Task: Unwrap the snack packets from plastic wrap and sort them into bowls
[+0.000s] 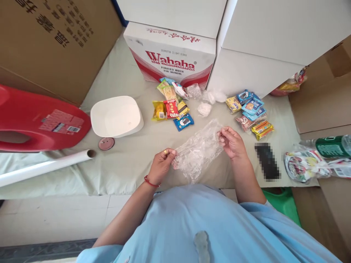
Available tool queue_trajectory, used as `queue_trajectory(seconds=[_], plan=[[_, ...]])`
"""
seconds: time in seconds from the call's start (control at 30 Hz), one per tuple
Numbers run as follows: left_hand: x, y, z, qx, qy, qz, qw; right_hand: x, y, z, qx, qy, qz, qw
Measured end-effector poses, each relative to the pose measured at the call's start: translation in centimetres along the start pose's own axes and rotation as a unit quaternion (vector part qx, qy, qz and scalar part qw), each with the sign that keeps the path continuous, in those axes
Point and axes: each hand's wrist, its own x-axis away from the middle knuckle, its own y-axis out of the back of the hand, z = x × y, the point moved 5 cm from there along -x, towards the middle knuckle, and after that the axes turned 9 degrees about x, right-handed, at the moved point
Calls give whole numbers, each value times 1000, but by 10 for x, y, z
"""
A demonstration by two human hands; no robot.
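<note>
A crinkled clear plastic bag [199, 149] stretches between my two hands, just above the cloth near my body. My left hand [162, 165] pinches its left end, thumb against fingers. At the upper right end, my right hand [231, 141] grips the plastic with curled fingers. Beyond the bag lie crumpled clear bags [205, 109], bunched into small balls. A pile of packaged snacks [171, 106] sits ahead and to the left, with a blue packet [183, 122] nearest me. Another group of snack packets [253, 113] lies ahead of my right hand.
A white plastic bin [117, 117] stands at left beside a round lid-like disc [106, 143], a white roll [49, 167] and a red jug [41, 120]. A Wahaha carton [172, 58] and white boxes line the back. At right are a blurred-out dark object [267, 161] and a bottle [333, 146].
</note>
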Motion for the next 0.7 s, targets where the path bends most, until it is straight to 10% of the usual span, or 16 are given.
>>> queue_trajectory(seconds=[0.1,0.23,0.4,0.53,0.7], plan=[[-7,10,5,55,39,-37,997,5,12,-14,43,-41,-5,998],[-9,31,-9,53,-113,-115,986,11,17,-28,96,-40,-20,994],[17,13,-29,-208,-349,-6,914,7,11,-36,129,-29,-20,991],[20,-7,-31,-376,-370,-31,849,2,0,-37,157,-34,10,987],[-5,18,-43,-207,-202,-94,953,9,-9,-34,191,-49,83,977]])
